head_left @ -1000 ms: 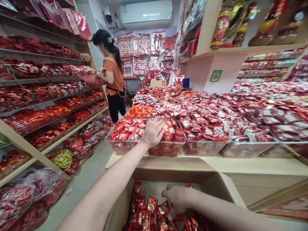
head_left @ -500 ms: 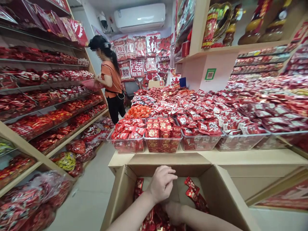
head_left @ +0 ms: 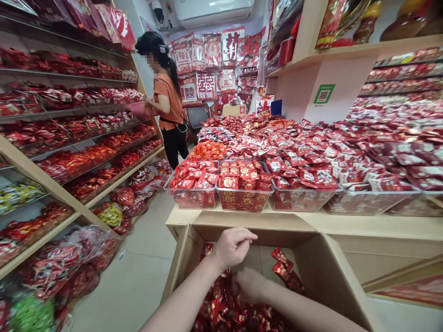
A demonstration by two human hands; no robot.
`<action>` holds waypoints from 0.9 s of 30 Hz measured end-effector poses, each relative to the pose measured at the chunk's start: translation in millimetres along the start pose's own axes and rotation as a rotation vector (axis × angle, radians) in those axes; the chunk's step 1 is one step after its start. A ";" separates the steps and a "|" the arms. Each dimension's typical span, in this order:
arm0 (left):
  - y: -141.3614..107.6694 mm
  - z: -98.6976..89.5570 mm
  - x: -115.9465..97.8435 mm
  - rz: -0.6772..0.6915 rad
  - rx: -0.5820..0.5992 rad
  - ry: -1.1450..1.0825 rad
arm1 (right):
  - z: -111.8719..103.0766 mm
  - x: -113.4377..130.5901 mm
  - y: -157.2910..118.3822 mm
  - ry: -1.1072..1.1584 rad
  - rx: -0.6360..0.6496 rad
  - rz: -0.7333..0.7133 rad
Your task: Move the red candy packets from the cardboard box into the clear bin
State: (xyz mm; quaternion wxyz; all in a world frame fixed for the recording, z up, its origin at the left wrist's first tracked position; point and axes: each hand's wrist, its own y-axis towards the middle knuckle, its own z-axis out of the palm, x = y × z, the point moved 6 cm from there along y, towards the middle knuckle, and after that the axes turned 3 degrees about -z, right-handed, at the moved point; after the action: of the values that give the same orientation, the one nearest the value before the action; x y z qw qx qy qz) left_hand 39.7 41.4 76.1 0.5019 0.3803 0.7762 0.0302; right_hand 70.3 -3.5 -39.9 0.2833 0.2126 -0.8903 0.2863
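An open cardboard box stands in front of me, with red wrapped candies over its bottom and a few more near its right side. My left hand is over the box with its fingers curled together; whether anything is inside them is hidden. Lower and to the right, my right hand reaches down to the candies, its fingertips blurred and partly hidden among them.
Clear plastic bins of red packets line the counter beyond the box. Shelves of packets and bagged goods stand at the left. A person in an orange top stands by the shelves, holding something pink.
The fingers of my left hand have closed together more. My right hand has risen a little from the candies. The view has shifted left and down.
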 end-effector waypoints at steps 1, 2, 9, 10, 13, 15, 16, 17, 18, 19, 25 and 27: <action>1.8 -7.9 1.8 -0.069 -0.043 -0.089 | -15.9 4.0 -8.6 0.004 -0.003 -0.045; 3.3 -14.5 4.3 -0.141 -0.072 -0.192 | -33.0 7.8 -18.3 0.025 -0.012 -0.091; 6.7 -3.6 10.6 -0.449 0.068 -0.837 | -137.5 23.7 -74.6 0.899 -0.487 -0.417; 6.0 3.5 9.4 -0.473 0.101 -0.879 | -142.3 20.7 -76.1 0.977 -0.569 -0.416; 3.2 23.0 7.5 -0.529 0.157 -0.865 | -144.7 5.8 -75.1 1.048 -0.795 -0.324; 1.4 29.9 10.4 -0.578 0.122 -0.794 | -141.5 -3.7 -73.2 1.047 -0.879 -0.256; 0.8 30.9 12.5 -0.602 0.086 -0.757 | -139.7 -7.2 -72.4 1.052 -0.899 -0.235; 0.5 30.9 14.4 -0.623 0.047 -0.724 | -138.1 -10.0 -71.5 1.067 -0.906 -0.222; 0.4 30.3 15.7 -0.638 0.018 -0.696 | -136.6 -12.2 -70.7 1.093 -0.906 -0.215; 0.7 29.8 16.1 -0.645 0.002 -0.675 | -135.3 -13.9 -69.9 1.129 -0.902 -0.211; 0.3 26.9 14.7 -0.650 -0.051 -0.655 | -132.2 -15.5 -64.4 1.241 -0.840 -0.255; -1.0 25.6 14.5 -0.640 -0.036 -0.593 | -135.5 -14.8 -66.7 1.013 -0.854 -0.237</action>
State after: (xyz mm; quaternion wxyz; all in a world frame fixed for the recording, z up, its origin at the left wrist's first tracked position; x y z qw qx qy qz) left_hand 56.7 41.1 52.1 0.6936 0.1038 0.6768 -0.2238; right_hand 169.3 35.3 68.3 0.7545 0.0176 -0.6534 -0.0595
